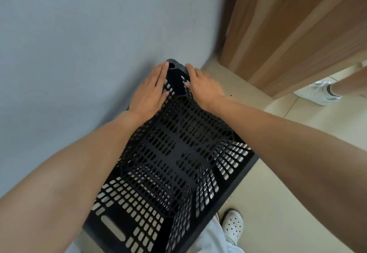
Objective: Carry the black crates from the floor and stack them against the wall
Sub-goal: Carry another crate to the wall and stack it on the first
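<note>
- Your white clog (232,226) stood on the tiled floor (278,193) at 5 o'clock.
- The black crate (178,153) sat open-topped, running from 6 to 12 o'clock, with its left side just beside the blue-grey wall (79,34).
- Your left hand (150,91) lay flat on the crate's far corner at 12 o'clock, fingers straight, gripping nothing.
- Your right hand (204,87) rested opposite, fingers extended over the rim.
- A wooden panel (297,24) stood at 2 o'clock, and another person's white sneaker (317,91) at 3 o'clock.
</note>
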